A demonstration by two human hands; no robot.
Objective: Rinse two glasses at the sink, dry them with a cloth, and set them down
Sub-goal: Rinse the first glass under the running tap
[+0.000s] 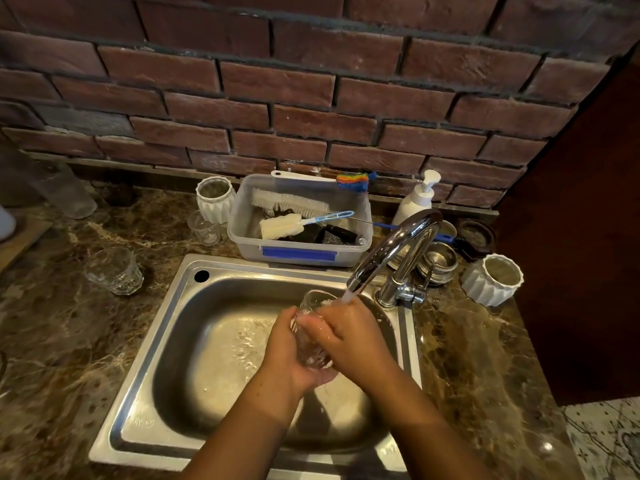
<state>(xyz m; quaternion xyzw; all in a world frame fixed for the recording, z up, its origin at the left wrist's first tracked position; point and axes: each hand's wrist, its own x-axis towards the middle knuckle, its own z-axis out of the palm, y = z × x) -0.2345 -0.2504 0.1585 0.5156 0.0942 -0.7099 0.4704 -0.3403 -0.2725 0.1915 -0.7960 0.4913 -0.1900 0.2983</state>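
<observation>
Working from the left of the frame, we note the second glass (114, 270) standing upright on the tabletop (62, 341), left of the sink (221, 268) and apart from it. It looks untouched. Hazard: a wet reach across could tip it, and its faceted wall will probably be slippery once wet.

In the lower centre, over the basin, the left grip (289, 348) wraps the base and lower wall of the held glass (311, 327), which tilts with its mouth toward the upper right. The right grip (349, 336) curls over the glass's upper side, fingers laid across it. Both grips are wet.

Hazards at this station:
- Slip. Wet skin on wet glass gives little friction; if we relax either grip, the held glass could drop onto the steel basin below.
- Rim strike. The spout (363, 275) ends just above the mouth, so lifting the held glass carelessly could chip the rim.
- Splash. The water (348, 295) lands on the right grip and the rim; a steeper tilt could throw it onto the tabletop.

At right, a white cup (491, 278) stands near the tap; a wide withdrawal could knock it. We see no cloth in frame.
</observation>
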